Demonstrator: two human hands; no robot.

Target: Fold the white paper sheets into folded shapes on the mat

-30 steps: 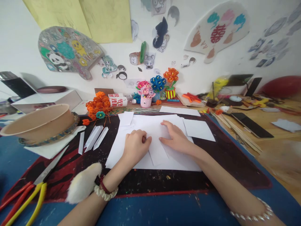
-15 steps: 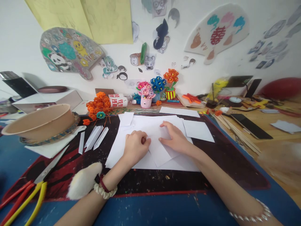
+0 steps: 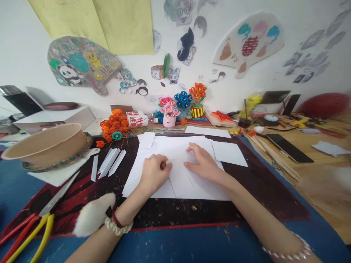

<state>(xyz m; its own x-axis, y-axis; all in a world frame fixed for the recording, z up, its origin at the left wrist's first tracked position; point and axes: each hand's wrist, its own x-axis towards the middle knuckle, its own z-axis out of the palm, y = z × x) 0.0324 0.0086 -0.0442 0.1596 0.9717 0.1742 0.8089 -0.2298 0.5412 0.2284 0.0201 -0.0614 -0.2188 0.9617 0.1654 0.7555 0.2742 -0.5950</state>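
Note:
A stack of white paper sheets (image 3: 161,146) lies on the dark mat before me, with a smaller white paper piece (image 3: 179,180) on top of it. My left hand (image 3: 155,173) is closed, thumb and forefinger pinching the left edge of this piece. On its right side rests my right hand (image 3: 204,162), open, with thumb and fingers spread apart over the paper. White paper cut-offs (image 3: 230,152) overlap the stack's right edge, and another small square (image 3: 146,140) lies at its upper left corner. Several folded paper strips (image 3: 109,162) are left of the stack.
Scissors (image 3: 49,212) with red and yellow handles lie at the left, near a round tan bowl (image 3: 52,146). Orange pipe-cleaner flowers (image 3: 113,124) and small flower pots (image 3: 169,120) stand along the back. A black phone (image 3: 289,148) and wooden sticks (image 3: 276,159) lie at the right.
My left hand has shifted slightly left with the paper's edge in its pinch, and the small piece has turned or moved a little left. My right hand stays spread on the paper.

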